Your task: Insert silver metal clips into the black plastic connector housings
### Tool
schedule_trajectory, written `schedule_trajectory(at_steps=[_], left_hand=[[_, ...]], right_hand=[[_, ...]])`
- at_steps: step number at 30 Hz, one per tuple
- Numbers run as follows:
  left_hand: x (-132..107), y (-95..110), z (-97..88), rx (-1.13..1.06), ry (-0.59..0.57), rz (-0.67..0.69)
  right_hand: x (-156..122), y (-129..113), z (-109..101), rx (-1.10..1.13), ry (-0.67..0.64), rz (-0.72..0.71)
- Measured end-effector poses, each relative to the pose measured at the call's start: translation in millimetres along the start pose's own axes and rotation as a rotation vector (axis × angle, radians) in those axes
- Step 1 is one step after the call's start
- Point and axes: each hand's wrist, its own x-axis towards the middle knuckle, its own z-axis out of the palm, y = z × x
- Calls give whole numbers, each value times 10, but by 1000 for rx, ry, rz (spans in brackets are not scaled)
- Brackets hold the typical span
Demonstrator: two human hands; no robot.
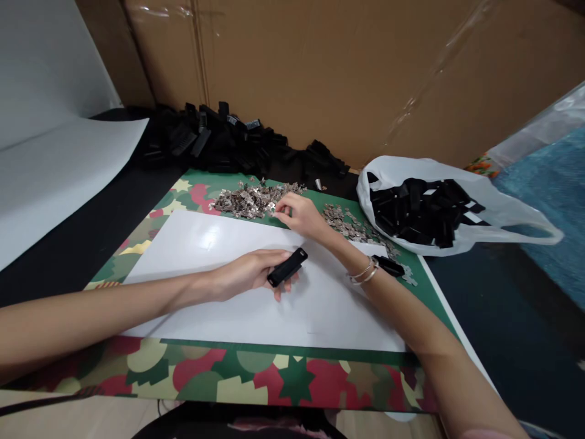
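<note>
My left hand (256,271) is closed round a small black rectangular plastic piece (287,267), holding it tilted above the white sheet (219,311). At the near edge of a heap of small shiny metal pieces (247,201), my right hand (299,214) has thumb and fingers pinched together. A bright metal bit shows at those fingertips. Another spread of flat metal pieces (342,222) lies just right of that hand. Beside the bracelet on my right wrist, one more black plastic piece (388,266) rests on the sheet's right side.
A large pile of black plastic pieces (214,143) lies along the back by the cardboard wall (292,79). At the right, an open white plastic bag (498,231) holds more black pieces. A small silvery cone (318,184) stands behind the metal heaps. Patterned board (247,378) underlies the sheet.
</note>
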Motion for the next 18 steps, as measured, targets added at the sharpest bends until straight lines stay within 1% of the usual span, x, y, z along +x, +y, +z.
schedule_trajectory(at_steps=[3, 6, 9, 11, 14, 18], left_hand=[[15, -16, -23, -22, -14, 4], [24, -15, -20, -47, 9, 5], [25, -9, -6, -65, 33, 5], [23, -10, -2, -63, 49, 5], [14, -18, 0, -22, 51, 27], [3, -21, 11, 35, 53, 109]], right_hand=[[-192, -81, -238, 108, 36, 75], [-454, -174, -478, 417, 65, 222], [-745, -269, -632, 666, 61, 361], [-925, -329, -662, 807, 24, 468], [-1132, -425, -614, 972, -16, 597], [-1260, -581, -477, 1078, -26, 633]])
